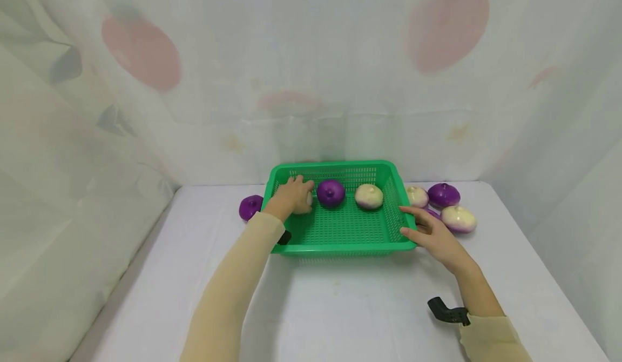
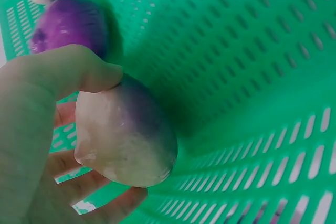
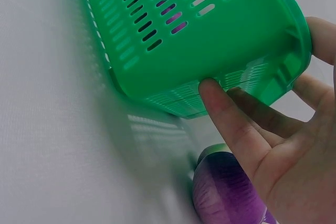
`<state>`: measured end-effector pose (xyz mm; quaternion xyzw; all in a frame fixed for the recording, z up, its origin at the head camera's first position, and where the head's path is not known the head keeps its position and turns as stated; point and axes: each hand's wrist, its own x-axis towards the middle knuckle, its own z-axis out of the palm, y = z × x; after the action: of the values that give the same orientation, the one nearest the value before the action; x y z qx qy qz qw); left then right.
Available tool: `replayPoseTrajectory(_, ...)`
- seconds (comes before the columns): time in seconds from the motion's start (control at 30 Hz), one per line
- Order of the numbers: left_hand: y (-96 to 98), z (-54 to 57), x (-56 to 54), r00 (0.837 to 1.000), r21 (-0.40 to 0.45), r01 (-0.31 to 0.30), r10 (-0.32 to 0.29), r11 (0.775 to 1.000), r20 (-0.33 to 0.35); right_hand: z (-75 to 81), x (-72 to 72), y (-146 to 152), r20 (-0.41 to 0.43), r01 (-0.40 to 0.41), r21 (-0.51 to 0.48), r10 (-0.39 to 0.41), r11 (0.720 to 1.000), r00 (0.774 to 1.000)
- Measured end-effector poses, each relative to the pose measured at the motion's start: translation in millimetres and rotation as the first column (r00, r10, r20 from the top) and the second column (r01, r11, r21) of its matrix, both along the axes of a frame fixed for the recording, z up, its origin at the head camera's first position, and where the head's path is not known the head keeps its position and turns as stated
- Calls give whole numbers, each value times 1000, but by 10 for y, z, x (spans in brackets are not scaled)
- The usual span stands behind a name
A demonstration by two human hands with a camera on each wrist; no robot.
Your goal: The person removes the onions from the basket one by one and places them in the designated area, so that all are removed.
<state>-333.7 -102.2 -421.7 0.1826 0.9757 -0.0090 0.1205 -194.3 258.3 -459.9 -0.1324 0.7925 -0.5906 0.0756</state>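
Note:
Inside the green basket (image 1: 335,247), my left hand (image 1: 290,195) grips a white-and-purple turnip (image 2: 126,135) near the left wall. In the left wrist view the thumb lies over the turnip's upper side and the fingers reach around beneath it. A purple turnip (image 1: 331,193) and another pale turnip (image 1: 369,196) sit to its right in the basket. My right hand (image 1: 435,241) holds the basket's right end, with fingers at the rim and along the outer wall. The right wrist view shows fingertips against that wall, and a purple turnip (image 3: 226,190) just below the hand.
Outside the basket on the right lie several turnips, among them a purple one (image 1: 444,195) and a pale one (image 1: 458,219). One purple turnip (image 1: 250,207) lies by the left wall. White cloth covers the table (image 1: 335,308), and a printed curtain (image 1: 311,70) hangs behind.

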Motion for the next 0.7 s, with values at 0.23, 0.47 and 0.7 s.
replayPoseTrajectory(0.23, 46, 89, -11, 999, 15, 42, -42, 999, -28, 16, 13, -7, -3, 8, 11, -8, 1000, 1000)
replayPoseTrajectory(0.47, 58, 279, 11, 995, 12, 62, -61, 998, -79, -3, 3, -2, -3, 10, 21, -9, 1000, 1000)
replayPoseTrajectory(0.7, 23, 474, 51, 993, -5, 80, -81, 997, -88, -10, -9, 2, -12, 5, 15, -5, 1000, 1000)
